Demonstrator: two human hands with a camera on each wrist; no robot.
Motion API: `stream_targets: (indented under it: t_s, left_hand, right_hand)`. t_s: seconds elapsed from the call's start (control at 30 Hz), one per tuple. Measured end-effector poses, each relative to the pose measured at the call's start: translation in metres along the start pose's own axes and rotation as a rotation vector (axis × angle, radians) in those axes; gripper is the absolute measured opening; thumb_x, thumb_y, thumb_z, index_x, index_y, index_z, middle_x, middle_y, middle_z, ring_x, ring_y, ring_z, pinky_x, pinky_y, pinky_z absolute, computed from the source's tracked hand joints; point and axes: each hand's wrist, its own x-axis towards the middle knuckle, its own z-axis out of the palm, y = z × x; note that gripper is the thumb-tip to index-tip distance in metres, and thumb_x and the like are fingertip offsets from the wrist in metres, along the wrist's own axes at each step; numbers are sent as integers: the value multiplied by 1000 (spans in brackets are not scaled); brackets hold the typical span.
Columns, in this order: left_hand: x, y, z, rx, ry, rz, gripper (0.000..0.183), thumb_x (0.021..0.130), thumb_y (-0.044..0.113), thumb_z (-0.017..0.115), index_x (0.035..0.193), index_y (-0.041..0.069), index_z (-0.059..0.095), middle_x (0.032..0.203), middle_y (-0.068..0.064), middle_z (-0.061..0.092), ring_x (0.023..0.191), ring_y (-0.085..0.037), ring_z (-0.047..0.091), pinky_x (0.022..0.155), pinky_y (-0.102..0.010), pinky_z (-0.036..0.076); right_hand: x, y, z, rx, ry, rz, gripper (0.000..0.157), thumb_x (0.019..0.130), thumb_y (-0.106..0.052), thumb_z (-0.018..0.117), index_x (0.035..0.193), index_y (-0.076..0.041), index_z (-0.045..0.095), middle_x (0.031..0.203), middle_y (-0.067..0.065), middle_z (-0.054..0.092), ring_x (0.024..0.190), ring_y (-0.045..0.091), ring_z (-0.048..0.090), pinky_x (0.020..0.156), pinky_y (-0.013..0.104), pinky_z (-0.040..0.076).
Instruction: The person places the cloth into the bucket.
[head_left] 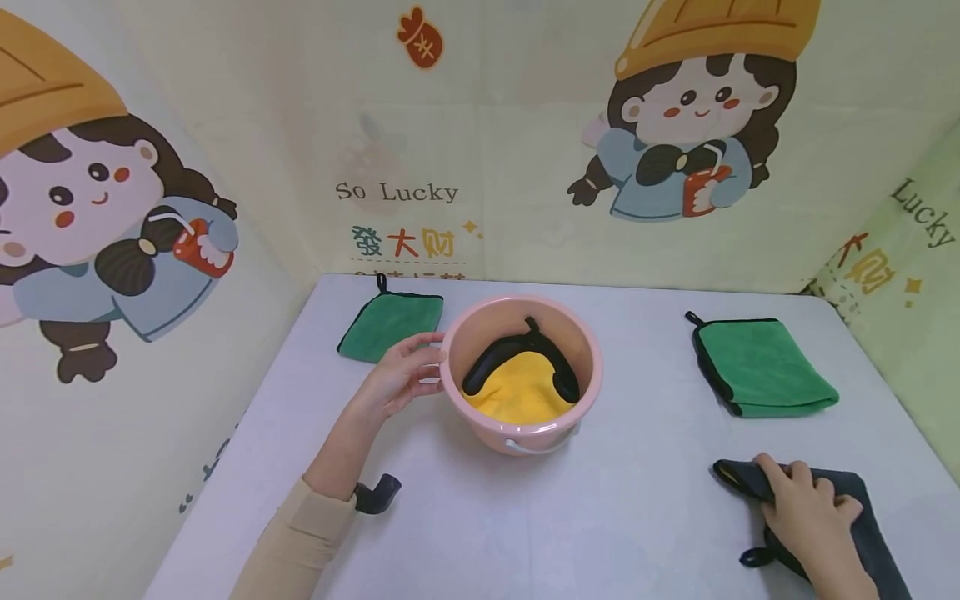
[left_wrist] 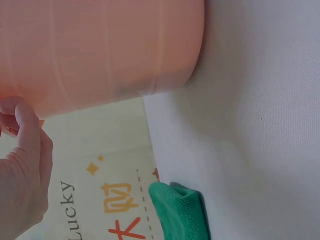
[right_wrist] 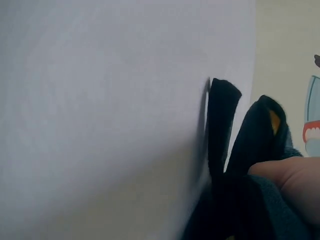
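A pink bucket (head_left: 487, 427) with a white handle stands upright on the table. Inside it lies a yellow cloth (head_left: 525, 385) with thick black trim and a small black loop. My left hand (head_left: 403, 373) grips the bucket's rim on its left side; the left wrist view shows the fingers (left_wrist: 31, 127) bent at the bucket wall. At the front right, my right hand (head_left: 812, 510) grips a folded dark cloth (head_left: 862, 500). Its black edge and loop show in the right wrist view, with a bit of yellow in the fold beside the thumb (right_wrist: 280, 170).
Behind my left hand lies a green cloth (head_left: 397, 321) with a black loop. Another folded green cloth (head_left: 772, 367) rests at the back right, beyond the dark one. A patterned wall covering (head_left: 525, 167) rises at the back and sides of the white table (head_left: 637, 517).
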Motion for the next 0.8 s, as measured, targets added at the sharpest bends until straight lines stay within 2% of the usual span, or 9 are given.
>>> stream_targets:
  t_s: [0.13, 0.33, 0.5, 0.8]
  left_hand:
    - [0, 1, 0, -3, 7, -5, 52, 85, 19, 65, 131, 10, 42, 128, -12, 45, 103, -32, 56, 80, -37, 52]
    - [0, 1, 0, -3, 2, -7, 52, 85, 19, 64, 131, 9, 42, 128, -13, 45, 101, -31, 56, 81, -37, 52]
    - [-1, 1, 0, -6, 3, -10, 52, 85, 19, 64, 131, 10, 42, 129, -12, 44, 101, -30, 56, 81, -37, 52]
    - [0, 1, 1, -10, 13, -19, 51, 85, 18, 65, 130, 12, 43, 129, -10, 45, 106, -34, 54, 81, -37, 52]
  right_hand:
    - [-4, -3, -5, 17, 107, -17, 54, 67, -7, 76, 113, -5, 47, 96, 36, 38, 82, 59, 35, 70, 72, 20]
    - [-8, -13, -27, 55, 309, -81, 54, 61, 2, 76, 107, -6, 49, 93, 33, 38, 81, 55, 33, 68, 70, 18]
    - [-7, -27, -50, 58, 405, -140, 55, 59, 5, 76, 105, -5, 48, 93, 32, 38, 82, 55, 33, 71, 72, 17]
    - [5, -57, -89, 82, 558, -285, 53, 61, 10, 70, 107, -5, 49, 99, 31, 38, 87, 54, 32, 73, 68, 18]
